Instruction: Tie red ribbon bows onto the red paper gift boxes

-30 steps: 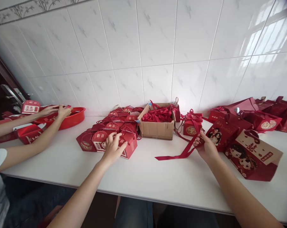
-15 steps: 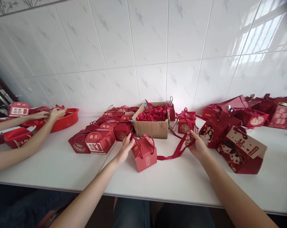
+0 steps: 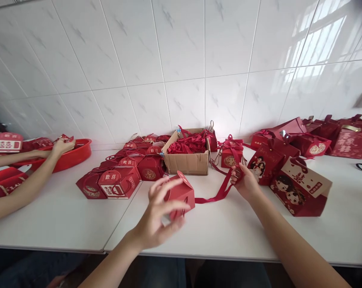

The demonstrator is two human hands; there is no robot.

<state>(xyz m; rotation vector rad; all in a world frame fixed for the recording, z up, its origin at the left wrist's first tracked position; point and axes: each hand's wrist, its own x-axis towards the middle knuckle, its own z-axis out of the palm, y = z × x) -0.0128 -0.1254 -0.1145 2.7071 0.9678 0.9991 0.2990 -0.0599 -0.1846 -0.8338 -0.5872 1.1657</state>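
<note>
A small red gift box [image 3: 187,192] stands on the white table in front of me. My left hand [image 3: 159,212], slightly blurred, passes in front of it with the fingers spread and hides its left side and most of its cord handle; whether the fingertips touch it I cannot tell. Farther right, my right hand [image 3: 242,180] is closed on a dark red ribbon [image 3: 218,195], which droops down to the table and runs left to the box. Just behind that hand is a red box tied with a bow [image 3: 231,152].
Behind stands a cardboard box [image 3: 187,162] full of red ribbons. Grouped to its left are several finished red boxes [image 3: 117,186]. Larger gift bags [image 3: 301,192] stand at right. On the left, a co-worker's hand [image 3: 62,147] reaches over a red basin [image 3: 79,157].
My left hand has let go of the box's cord handle and moved toward me, its fingers opening in front of the box. My right hand keeps the ribbon. The view has shifted slightly.
</note>
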